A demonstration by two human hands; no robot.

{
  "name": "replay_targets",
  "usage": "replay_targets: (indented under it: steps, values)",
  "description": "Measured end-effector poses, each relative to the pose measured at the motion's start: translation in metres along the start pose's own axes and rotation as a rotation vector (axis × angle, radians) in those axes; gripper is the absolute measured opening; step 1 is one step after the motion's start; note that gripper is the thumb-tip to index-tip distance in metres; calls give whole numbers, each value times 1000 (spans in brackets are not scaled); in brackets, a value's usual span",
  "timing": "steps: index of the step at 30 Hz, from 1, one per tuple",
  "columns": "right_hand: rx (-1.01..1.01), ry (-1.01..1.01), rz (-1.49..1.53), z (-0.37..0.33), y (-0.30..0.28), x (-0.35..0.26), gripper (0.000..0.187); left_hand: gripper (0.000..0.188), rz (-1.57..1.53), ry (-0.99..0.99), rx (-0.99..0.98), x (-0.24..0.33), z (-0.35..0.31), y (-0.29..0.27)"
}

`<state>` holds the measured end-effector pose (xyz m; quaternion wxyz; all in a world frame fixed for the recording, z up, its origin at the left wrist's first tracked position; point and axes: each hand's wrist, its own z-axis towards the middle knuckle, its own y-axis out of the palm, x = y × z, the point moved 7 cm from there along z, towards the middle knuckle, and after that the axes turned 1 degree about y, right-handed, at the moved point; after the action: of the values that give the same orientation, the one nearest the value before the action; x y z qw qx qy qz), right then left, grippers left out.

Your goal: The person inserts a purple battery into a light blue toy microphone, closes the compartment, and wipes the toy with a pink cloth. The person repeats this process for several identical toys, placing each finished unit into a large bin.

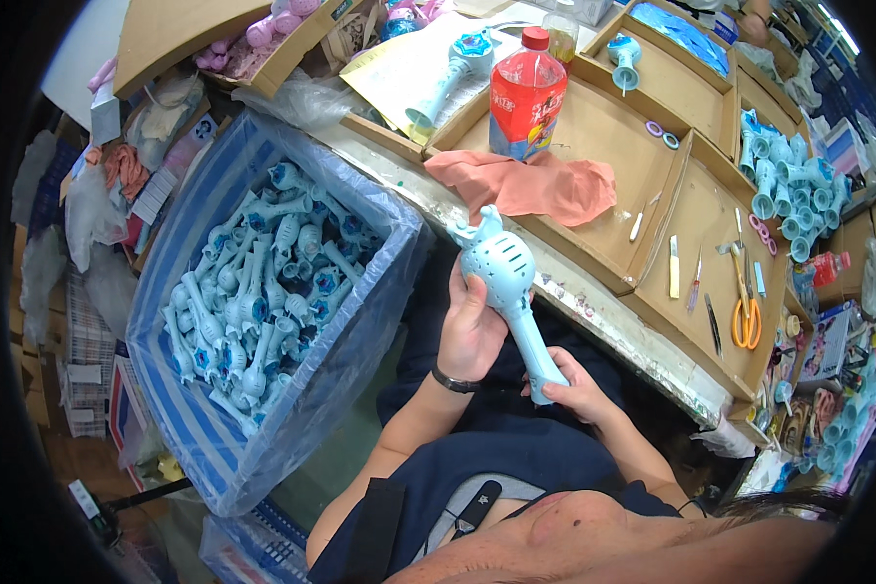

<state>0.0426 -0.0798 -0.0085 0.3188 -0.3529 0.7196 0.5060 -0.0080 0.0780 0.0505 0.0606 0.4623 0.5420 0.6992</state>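
Left of both grips, a blue striped plastic-lined bin [214,428] brims with pale blue wands. Closer, the left hand [470,331] wraps the pale blue plastic toy wand [509,292] at its head; the right hand [579,389] clasps its handle end.

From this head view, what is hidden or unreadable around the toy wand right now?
- Head view: wand underside, turned away; handle end buried in the right hand.
- Left hand fingertips, behind the wand head.
- Small tools on the cardboard tray: too small to identify.
- Lower layers of the blue bin, covered by piled wands.
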Motion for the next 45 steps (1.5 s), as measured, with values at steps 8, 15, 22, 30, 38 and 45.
replay_targets:
  steps: [8,15,22,30,38,45]
  values:
    - [-143,195,332,-15,10,-7,55,72,-190,-185,-141,-17,0,13]
    - [-305,179,714,-14,13,5,62,83,-263,-304,-219,-32,-5,20]
    - [-112,123,186,-16,3,-1,49,71,-52,-196,-151,-36,-13,17]
    - [242,-88,-223,-17,-78,-121,65,38,734,-66,-453,-29,-16,20]
    - [920,-131,-112,78,-305,-305,45,28,795,-168,-278,-21,-47,-20]
    - [891,-811,-1153,133,-227,-294,45,27,710,-218,4,-8,-66,-73]
